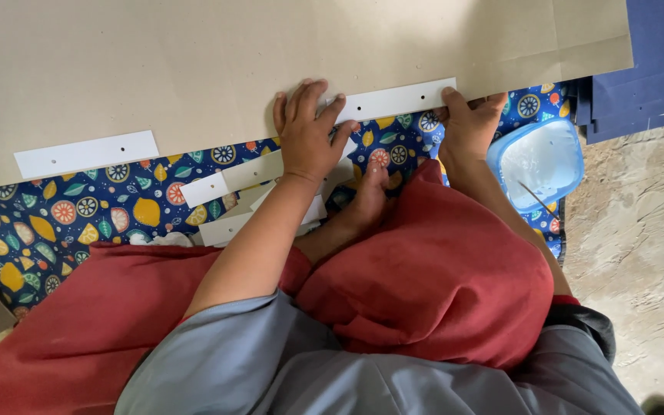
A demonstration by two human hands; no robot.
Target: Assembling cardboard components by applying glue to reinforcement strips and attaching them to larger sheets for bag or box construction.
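A large brown cardboard sheet (270, 54) lies across the top of the view. A white paper strip with small holes (401, 100) sits along its near edge. My left hand (309, 134) presses flat on the strip's left end, fingers spread. My right hand (470, 123) pins the strip's right end with thumb and fingers. A second white strip (86, 154) is stuck to the cardboard edge further left.
Several loose white strips (228, 188) lie on a blue cloth printed with fruit (55, 223). A light blue tub of white paste (539, 161) with a thin stick stands right. Dark blue sheets (655, 69) lie at top right. My red-clothed knees (424, 284) fill the foreground.
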